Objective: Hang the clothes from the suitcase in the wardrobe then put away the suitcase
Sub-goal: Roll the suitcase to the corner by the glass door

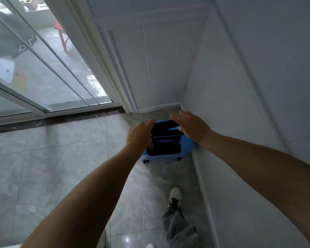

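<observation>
A blue suitcase (185,148) stands upright on the grey tiled floor, in the corner where two white walls meet. Its black telescopic handle (166,125) is at the top, with two dark rods running down to a black panel. My left hand (140,135) grips the left end of the handle, fingers curled round it. On the right end lies my right hand (191,127), its fingers curved over the bar. No clothes and no wardrobe show in this view.
A white panelled wall (161,65) closes the corner ahead and another white wall (249,113) runs along the right. Glass sliding doors (43,72) with a dark threshold are on the left. My foot in a white shoe (174,196) stands behind the suitcase.
</observation>
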Tool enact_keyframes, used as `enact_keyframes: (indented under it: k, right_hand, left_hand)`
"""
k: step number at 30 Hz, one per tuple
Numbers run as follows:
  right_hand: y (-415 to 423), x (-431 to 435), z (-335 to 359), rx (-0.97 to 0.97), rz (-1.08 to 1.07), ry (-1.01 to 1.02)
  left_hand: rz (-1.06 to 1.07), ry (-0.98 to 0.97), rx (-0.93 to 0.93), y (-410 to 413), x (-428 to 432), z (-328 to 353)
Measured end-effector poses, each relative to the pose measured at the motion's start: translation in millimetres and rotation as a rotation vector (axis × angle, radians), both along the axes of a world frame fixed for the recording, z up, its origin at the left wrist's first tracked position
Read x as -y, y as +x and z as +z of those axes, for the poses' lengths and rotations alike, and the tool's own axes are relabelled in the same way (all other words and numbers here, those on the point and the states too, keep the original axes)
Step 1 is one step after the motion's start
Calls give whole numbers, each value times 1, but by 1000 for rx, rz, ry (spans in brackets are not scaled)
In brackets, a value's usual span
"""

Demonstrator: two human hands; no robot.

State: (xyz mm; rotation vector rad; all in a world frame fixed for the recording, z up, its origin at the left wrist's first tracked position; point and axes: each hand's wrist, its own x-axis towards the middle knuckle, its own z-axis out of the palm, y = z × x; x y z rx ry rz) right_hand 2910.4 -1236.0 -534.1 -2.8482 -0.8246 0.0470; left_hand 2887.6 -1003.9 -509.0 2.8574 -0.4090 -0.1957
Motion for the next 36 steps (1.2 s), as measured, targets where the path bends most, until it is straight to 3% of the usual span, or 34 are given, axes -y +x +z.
enact_keyframes:
  k: [10, 21, 36]
  right_hand:
    - [111, 2, 5, 3, 18, 73]
    - [213, 12, 14, -30, -32, -4]
    - [286, 19, 8, 45, -88, 57]
  left_hand:
    - [55, 6, -17, 105, 6, 4]
    - [0, -39, -93, 215, 18, 6]
    - [-71, 30, -104, 304, 20, 4]
